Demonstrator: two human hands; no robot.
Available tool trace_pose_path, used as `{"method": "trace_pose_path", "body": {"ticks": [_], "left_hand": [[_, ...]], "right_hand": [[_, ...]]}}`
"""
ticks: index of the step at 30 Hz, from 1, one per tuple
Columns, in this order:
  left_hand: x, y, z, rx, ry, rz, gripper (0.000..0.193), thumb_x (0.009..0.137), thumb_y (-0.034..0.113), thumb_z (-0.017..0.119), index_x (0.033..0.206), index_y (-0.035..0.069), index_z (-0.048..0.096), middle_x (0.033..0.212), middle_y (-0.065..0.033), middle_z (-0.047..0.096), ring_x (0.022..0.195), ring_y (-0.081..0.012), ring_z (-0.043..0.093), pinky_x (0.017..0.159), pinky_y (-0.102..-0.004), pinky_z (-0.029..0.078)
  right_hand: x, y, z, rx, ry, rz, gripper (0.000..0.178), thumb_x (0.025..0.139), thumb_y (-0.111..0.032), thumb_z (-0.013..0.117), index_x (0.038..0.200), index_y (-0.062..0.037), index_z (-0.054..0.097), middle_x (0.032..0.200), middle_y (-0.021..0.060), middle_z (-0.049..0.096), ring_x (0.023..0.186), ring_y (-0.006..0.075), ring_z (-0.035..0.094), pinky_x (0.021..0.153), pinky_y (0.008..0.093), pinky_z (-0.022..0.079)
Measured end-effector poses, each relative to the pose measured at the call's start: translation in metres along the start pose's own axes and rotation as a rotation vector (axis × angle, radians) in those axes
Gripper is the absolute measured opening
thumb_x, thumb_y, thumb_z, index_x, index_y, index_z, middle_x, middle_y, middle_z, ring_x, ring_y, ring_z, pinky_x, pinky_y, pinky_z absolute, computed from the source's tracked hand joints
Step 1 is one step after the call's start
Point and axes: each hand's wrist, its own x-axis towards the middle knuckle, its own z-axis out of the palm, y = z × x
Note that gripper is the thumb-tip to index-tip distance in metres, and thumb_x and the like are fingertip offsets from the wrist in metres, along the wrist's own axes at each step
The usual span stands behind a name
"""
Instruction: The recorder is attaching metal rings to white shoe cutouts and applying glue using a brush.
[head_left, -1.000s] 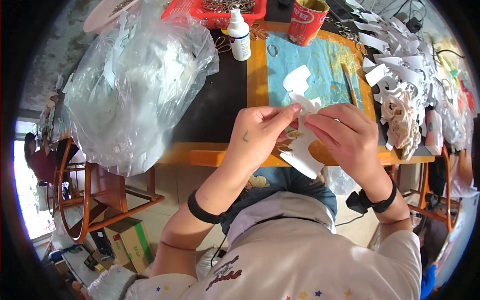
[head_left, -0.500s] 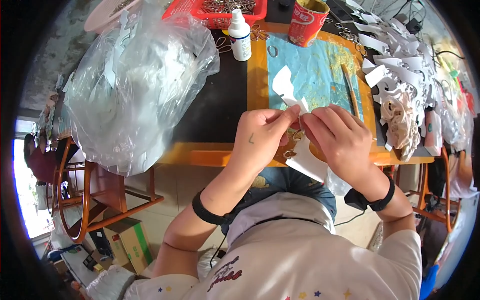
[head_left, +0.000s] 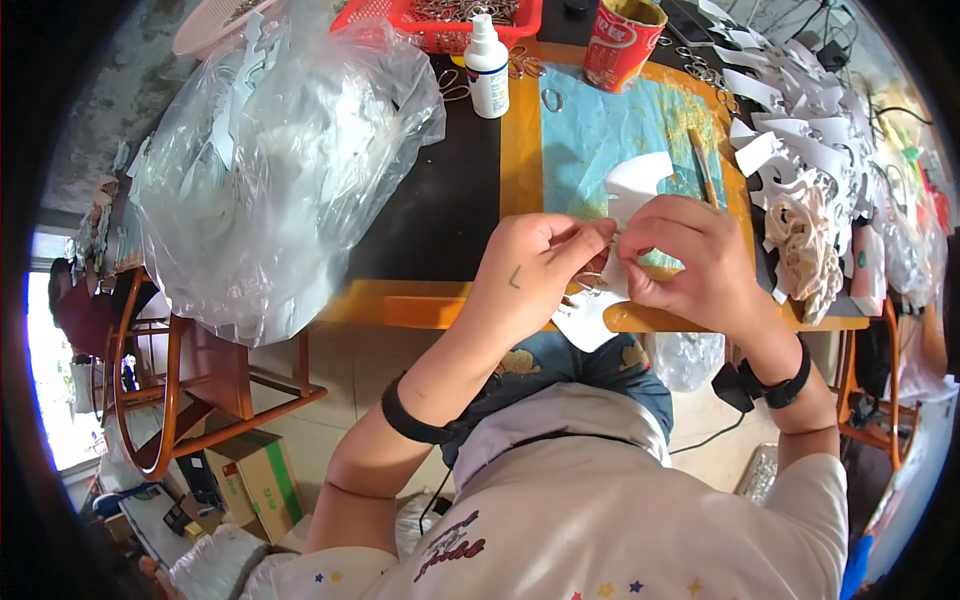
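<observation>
A white die-cut card (head_left: 638, 178) is between my hands above the table's near edge, one end raised and the other hanging toward my lap. My left hand (head_left: 528, 275) pinches it by the middle with thumb and forefinger. Small metal rings (head_left: 592, 280) show under the left fingers, against the card; how they are joined to it is hidden. My right hand (head_left: 692, 262) is curled at the card's right edge. Its thumb and forefinger form a loop, the tips at the card.
A large clear plastic bag (head_left: 290, 190) fills the table's left. Behind stand a white spray bottle (head_left: 488, 75), a red basket (head_left: 440, 35) of metal pieces and a red tub (head_left: 618, 50). A brush (head_left: 703, 165) lies on the blue sheet (head_left: 570, 130); white cards (head_left: 800, 140) pile at right.
The white card has turned: its upper end swung right and its lower end left. My right hand's thumb and forefinger have spread into a loop. My left hand keeps its pinch.
</observation>
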Motion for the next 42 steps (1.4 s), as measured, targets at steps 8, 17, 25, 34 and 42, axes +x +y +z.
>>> {"method": "trace_pose_path", "body": {"ticks": [8,17,25,34,42], "left_hand": [[-0.002,0.003,0.001,-0.105,-0.027,-0.009,0.030,0.094,0.023,0.062,0.102,-0.005,0.068,0.081,-0.0023,0.064,0.074,-0.0068,0.058,0.067,-0.0219,0.048],[-0.008,0.010,-0.007,-0.205,-0.012,-0.053,0.032,0.085,0.029,0.074,0.092,-0.002,0.068,0.078,-0.0025,0.064,0.068,-0.0066,0.056,0.064,-0.0207,0.045],[-0.010,0.005,0.005,-0.094,-0.070,0.086,0.020,0.089,0.020,0.069,0.092,0.001,0.064,0.079,0.0015,0.062,0.070,-0.0033,0.053,0.064,-0.0192,0.043],[-0.017,0.009,0.008,0.059,-0.015,0.160,0.017,0.085,0.014,0.073,0.088,-0.001,0.064,0.075,0.0022,0.061,0.067,-0.0018,0.053,0.060,-0.0187,0.042],[-0.014,0.003,0.009,0.093,-0.020,0.129,0.020,0.085,0.017,0.073,0.087,-0.003,0.068,0.070,0.0013,0.061,0.063,-0.0016,0.050,0.056,-0.0202,0.040]], "right_hand": [[-0.002,0.000,-0.005,0.036,-0.038,-0.012,0.020,0.063,-0.004,0.075,0.081,-0.0070,0.066,0.080,0.0051,0.062,0.072,0.0206,0.063,0.059,0.0303,0.053],[-0.009,-0.001,-0.021,0.083,0.018,-0.040,0.012,0.078,-0.013,0.071,0.085,-0.0052,0.065,0.084,0.0042,0.061,0.075,0.0184,0.059,0.066,0.0311,0.048],[-0.011,-0.016,0.003,0.877,0.081,0.924,0.037,0.092,-0.037,0.064,0.090,0.0002,0.060,0.078,0.0004,0.054,0.069,0.0058,0.051,0.060,0.0228,0.043],[-0.022,-0.009,0.021,0.892,0.046,0.819,0.038,0.095,-0.030,0.062,0.077,0.0035,0.067,0.063,0.0015,0.060,0.059,0.0048,0.052,0.054,0.0233,0.041],[-0.027,0.004,0.019,0.404,-0.017,0.630,0.030,0.096,-0.025,0.058,0.085,0.0009,0.067,0.066,0.0018,0.055,0.070,0.0116,0.052,0.065,0.0271,0.042]]}}
